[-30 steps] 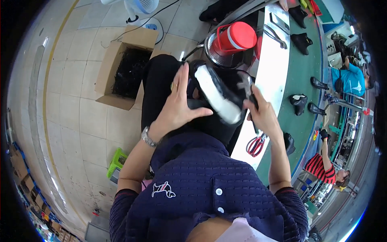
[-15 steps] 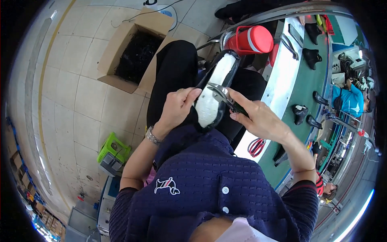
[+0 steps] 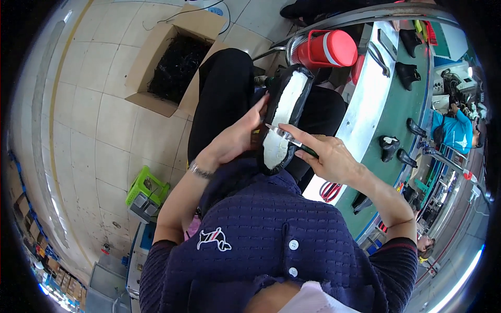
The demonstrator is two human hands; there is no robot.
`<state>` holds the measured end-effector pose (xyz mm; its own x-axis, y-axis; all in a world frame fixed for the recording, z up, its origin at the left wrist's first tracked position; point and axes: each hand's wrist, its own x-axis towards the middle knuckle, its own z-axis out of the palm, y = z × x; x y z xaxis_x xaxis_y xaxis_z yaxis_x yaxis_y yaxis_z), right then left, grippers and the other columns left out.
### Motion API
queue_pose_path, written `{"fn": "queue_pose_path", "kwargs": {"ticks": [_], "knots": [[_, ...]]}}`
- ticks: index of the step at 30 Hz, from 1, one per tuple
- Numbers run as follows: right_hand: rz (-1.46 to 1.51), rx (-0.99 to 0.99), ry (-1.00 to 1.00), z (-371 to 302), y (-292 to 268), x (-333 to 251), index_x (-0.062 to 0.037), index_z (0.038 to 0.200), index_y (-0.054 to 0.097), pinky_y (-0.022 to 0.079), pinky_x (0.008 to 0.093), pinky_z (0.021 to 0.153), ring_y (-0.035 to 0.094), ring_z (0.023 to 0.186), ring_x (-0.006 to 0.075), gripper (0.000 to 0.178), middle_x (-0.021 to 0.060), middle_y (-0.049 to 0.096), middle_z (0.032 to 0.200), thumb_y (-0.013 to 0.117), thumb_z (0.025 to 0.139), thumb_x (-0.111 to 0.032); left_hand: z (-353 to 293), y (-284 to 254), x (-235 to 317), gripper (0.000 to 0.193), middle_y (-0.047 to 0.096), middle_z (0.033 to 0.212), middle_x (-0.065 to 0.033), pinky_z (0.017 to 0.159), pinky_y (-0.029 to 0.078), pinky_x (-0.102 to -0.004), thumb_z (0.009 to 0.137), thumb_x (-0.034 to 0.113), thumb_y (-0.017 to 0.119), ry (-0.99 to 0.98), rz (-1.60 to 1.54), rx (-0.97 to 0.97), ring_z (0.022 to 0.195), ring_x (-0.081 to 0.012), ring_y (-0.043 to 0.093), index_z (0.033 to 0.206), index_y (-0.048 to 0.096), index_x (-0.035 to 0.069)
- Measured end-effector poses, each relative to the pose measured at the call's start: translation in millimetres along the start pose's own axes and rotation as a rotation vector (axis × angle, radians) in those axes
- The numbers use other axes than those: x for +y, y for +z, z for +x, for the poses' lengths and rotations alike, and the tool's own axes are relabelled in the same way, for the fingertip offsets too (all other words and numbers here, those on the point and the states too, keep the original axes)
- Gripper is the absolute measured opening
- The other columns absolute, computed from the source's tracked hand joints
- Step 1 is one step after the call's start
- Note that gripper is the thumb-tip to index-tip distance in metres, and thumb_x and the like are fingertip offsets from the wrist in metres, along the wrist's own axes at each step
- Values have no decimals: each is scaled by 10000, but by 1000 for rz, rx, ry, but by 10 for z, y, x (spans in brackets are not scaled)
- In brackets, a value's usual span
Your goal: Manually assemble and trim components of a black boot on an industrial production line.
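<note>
A black shoe (image 3: 286, 107) lies bottom up across my lap, its underside white with black material round the rim. My left hand (image 3: 236, 136) grips the shoe from its left side; some fingertips are hidden behind it. In my right hand (image 3: 334, 156) is a pair of metal pincers (image 3: 283, 133) with dark green handles. The forefinger stretches along the tool's head, which lies across the middle of the white underside. Whether the jaws bite on anything is too small to tell.
An open cardboard box (image 3: 136, 78) with black scraps stands on the floor to the left, a green stool (image 3: 140, 189) nearer. To the right, a metal ledge (image 3: 360, 115) borders a green conveyor (image 3: 383, 117) bearing several black shoes. A red jug (image 3: 339, 48) stands ahead.
My left hand has left its pinch at the shoe's edge and now lies along the side. The pincers have turned flatter against the underside, and the shoe has tilted slightly.
</note>
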<state>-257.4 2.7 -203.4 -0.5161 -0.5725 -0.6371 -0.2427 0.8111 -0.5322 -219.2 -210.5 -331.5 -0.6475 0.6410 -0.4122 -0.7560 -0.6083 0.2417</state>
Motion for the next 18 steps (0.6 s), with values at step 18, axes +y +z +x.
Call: {"fn": "queue_pose_path", "kwargs": {"ticks": [18], "knots": [[-534, 296, -69, 376, -483, 163, -261, 1491, 258, 519, 456, 601, 646, 638, 380, 667, 192, 646, 717, 596, 918, -207, 327, 170, 167, 801, 473, 1366, -81, 990, 388, -296, 917, 263, 628, 77, 295, 37, 1171, -156, 486, 1544, 138, 168]]}}
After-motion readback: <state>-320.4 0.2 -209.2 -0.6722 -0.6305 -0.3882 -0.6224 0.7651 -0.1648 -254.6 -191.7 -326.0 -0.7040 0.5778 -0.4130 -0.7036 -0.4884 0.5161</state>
